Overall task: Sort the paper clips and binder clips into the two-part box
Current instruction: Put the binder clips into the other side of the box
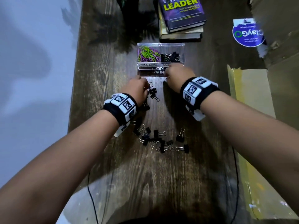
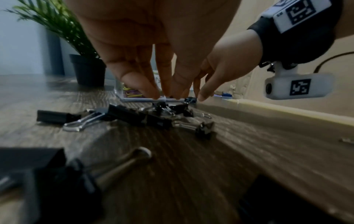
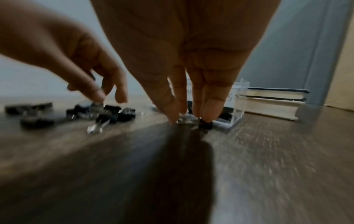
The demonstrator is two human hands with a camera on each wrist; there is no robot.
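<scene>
A clear two-part box [image 1: 183, 46] stands mid-table. Its left part holds coloured paper clips [image 1: 148, 54], its right part black binder clips [image 1: 171, 57]. Just in front of the box my right hand [image 1: 166, 76] reaches down. Its thumb and fingertips [image 3: 209, 112] pinch a small black binder clip [image 3: 205, 125] that lies on the wood. My left hand [image 1: 146, 88] is down at a small group of binder clips [image 1: 153, 92]. Its fingertips [image 2: 153, 93] are drawn together on one clip of that group [image 2: 161, 104]. A larger heap of binder clips [image 1: 158, 141] lies nearer to me.
The wooden table [image 1: 161, 175] has a stack of books [image 1: 181, 18] behind the box and a potted plant [image 2: 88, 69] at the back left. Cardboard [image 1: 252, 118] lines the right side. Thin black cables [image 1: 92, 199] trail off the near edge.
</scene>
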